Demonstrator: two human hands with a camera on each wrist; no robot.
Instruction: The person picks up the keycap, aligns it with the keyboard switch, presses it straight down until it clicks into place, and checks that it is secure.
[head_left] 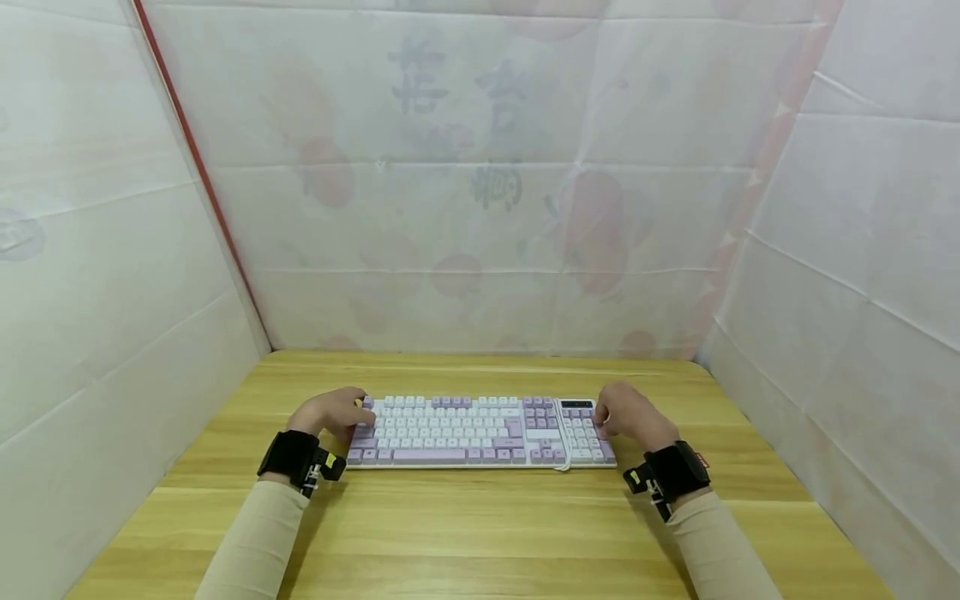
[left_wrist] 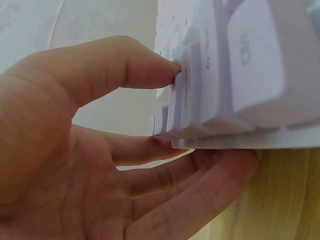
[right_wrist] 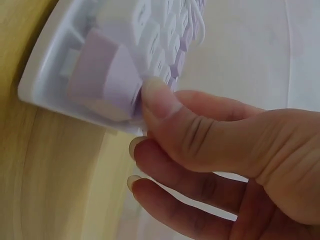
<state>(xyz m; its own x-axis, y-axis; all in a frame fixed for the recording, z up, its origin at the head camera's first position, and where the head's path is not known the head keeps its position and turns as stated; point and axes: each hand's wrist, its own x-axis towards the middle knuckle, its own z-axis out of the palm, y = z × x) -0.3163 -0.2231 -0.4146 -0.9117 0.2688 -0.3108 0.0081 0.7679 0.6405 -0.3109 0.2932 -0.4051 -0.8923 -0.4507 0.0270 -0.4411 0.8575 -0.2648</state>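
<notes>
A white and lilac computer keyboard (head_left: pixel 450 433) lies across the wooden table, with its white cable (head_left: pixel 562 429) running over the keys near the number pad. At its left end, my left hand (head_left: pixel 333 412) grips the keyboard. In the left wrist view the thumb (left_wrist: pixel 155 72) presses on the keys and the other fingers (left_wrist: pixel 200 200) reach beneath the edge. My right hand (head_left: pixel 633 414) pinches the right end. From the right wrist, its thumb (right_wrist: pixel 165 102) is seen against a lilac corner key (right_wrist: pixel 102 75), while the fingertips below are partly hidden.
The table (head_left: pixel 480 533) has a yellowish wood grain. White sheets with faint red patterns hang behind it (head_left: pixel 457 208) and along both sides. A black strap with a small camera (head_left: pixel 288 457) sits on each wrist.
</notes>
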